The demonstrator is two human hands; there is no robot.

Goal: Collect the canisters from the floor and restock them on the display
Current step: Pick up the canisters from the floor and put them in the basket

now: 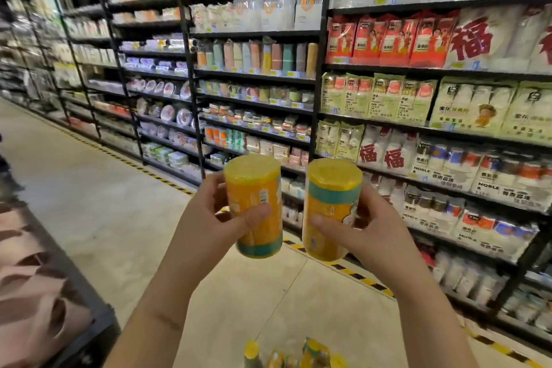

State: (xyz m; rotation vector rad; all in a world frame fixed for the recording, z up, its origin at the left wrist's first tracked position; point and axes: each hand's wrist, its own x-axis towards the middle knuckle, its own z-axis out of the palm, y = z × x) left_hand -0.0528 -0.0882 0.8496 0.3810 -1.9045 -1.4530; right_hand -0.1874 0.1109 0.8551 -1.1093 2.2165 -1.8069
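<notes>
My left grip [215, 218] wraps 1 yellow plastic-wrapped cylindrical canister [254, 206], thumb across its label. My right grip [373, 230] clasps a 2nd matching canister [331, 209]. I carry 1 per hand, roughly upright, raised towards the black metal display shelves [388, 69] for restocking. More yellow canisters [298, 355] wait on the beige floor [89, 188] below.

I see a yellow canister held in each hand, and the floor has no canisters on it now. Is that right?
Not quite. In the head view the left hand grips one yellow canister and the right hand grips a second canister, but the floor does have canisters on it, at the bottom edge.
</notes>
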